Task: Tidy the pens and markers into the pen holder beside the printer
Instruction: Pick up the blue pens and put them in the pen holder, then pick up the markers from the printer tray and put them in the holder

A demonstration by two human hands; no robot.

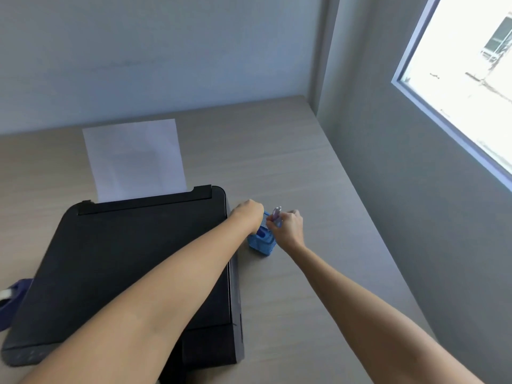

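I see the small blue mesh pen holder [262,243] on the pale wood-grain desk [291,167], just beside the flat black printer [133,267], at about 3 o'clock from the printer's far corner. The left hand [248,213] sits curled over the holder's far rim at 10 o'clock; it seems to steady the holder, but I cannot tell if its fingers actually clamp it. The right hand [288,227], at 2 o'clock of the holder, is clenched round a slim translucent purple pen [276,216], tip end hidden, cap end sticking up above the fist.

My judgement: the pen is light, stiff and smooth, so it could slip; pinching mid-barrel looks best. The mesh holder looks light and easily tipped, so bracing its rim seems wise. A white sheet of paper [133,159] stands in the printer's rear feed.
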